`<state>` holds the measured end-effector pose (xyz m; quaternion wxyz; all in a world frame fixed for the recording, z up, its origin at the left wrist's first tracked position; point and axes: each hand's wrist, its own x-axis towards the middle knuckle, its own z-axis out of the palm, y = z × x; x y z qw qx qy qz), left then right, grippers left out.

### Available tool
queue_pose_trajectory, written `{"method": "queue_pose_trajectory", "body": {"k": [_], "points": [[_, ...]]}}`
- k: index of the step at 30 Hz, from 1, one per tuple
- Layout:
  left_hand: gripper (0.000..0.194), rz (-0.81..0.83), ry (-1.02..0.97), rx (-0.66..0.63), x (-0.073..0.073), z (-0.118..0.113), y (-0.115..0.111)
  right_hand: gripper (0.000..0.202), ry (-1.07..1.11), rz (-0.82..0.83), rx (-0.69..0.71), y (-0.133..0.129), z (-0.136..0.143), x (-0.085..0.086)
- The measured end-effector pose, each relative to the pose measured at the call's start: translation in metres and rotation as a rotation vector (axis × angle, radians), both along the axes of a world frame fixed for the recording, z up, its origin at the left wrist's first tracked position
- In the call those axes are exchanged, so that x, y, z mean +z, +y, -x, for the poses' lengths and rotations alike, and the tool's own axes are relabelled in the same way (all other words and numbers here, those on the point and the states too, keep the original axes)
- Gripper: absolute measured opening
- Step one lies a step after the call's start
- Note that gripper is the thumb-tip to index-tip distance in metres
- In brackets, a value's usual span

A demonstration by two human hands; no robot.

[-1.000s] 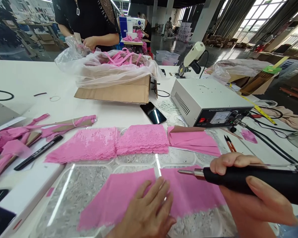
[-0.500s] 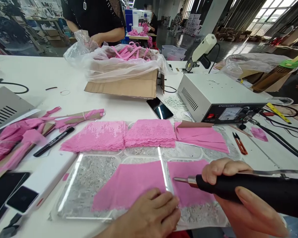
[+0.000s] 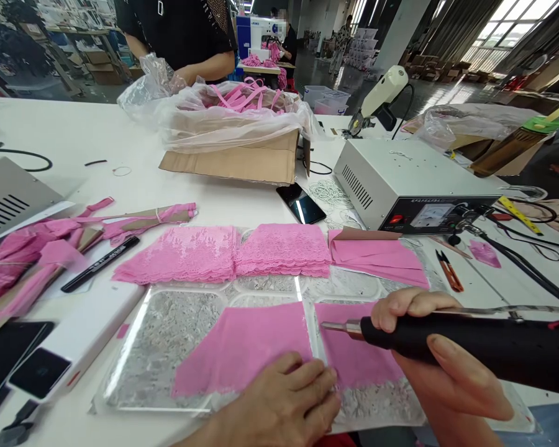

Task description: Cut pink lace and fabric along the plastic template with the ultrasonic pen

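My right hand (image 3: 447, 366) is wrapped round a thick black hand tool (image 3: 475, 344) with a slim metal tip pointing left. The tip is over the upper left part of a right-hand pink fabric piece (image 3: 354, 357); whether it touches cannot be told. Flat and palm down, my left hand (image 3: 293, 397) presses on the lower right corner of a larger pink fabric piece (image 3: 249, 344), its fingertips at the gap between the two pieces. Both pieces lie on a grey patterned mat (image 3: 158, 347) with pale raised lines. Part of the right piece is hidden behind my right hand.
Pink lace stacks (image 3: 181, 251) and plain pink pieces (image 3: 377, 257) lie along the mat's far side. Behind are a phone (image 3: 301, 203), a control box (image 3: 414, 180) with cables and a plastic-lined carton (image 3: 233, 158). Orange snips (image 3: 449, 273) lie right, a marker (image 3: 100, 265) left. A person stands opposite.
My right hand and the black tool have shifted slightly left and up, so the tip sits nearer the fabric piece's left edge. My left hand has stayed in place.
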<state>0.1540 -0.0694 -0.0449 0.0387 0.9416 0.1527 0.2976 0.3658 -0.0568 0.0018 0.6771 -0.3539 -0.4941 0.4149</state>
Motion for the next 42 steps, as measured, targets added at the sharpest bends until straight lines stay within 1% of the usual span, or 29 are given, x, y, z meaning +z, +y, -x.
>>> {"method": "queue_pose_trajectory", "body": {"k": [5, 9, 17, 20, 25, 28, 36, 42], "points": [[0.024, 0.005, -0.009, -0.001, 0.001, 0.0, 0.002, 0.014, 0.016, -0.004, -0.006, 0.004, 0.0, -0.003], [0.022, -0.008, -0.04, 0.018, 0.001, 0.0, 0.002, 0.013, -0.011, -0.008, 0.002, 0.005, 0.0, -0.004], [0.024, -0.002, -0.028, 0.003, 0.0, -0.001, 0.002, 0.01, -0.044, -0.042, 0.024, 0.008, 0.001, -0.001], [0.021, -0.002, -0.031, 0.001, 0.0, 0.0, 0.002, 0.012, -0.018, -0.002, 0.032, 0.004, -0.002, 0.002], [0.02, 0.003, 0.01, -0.021, -0.002, 0.001, 0.001, 0.017, -0.002, 0.105, 0.062, -0.017, -0.01, 0.003], [0.02, 0.01, 0.011, -0.017, -0.003, 0.001, 0.001, 0.018, -0.014, 0.114, 0.07, -0.025, -0.012, 0.003], [0.02, 0.041, -0.019, -0.021, 0.0, -0.001, 0.001, 0.016, -0.032, 0.095, 0.087, -0.023, -0.006, 0.007], [0.02, 0.022, 0.013, -0.019, 0.0, 0.0, 0.001, 0.015, -0.048, 0.08, 0.083, -0.022, -0.006, 0.004]]}}
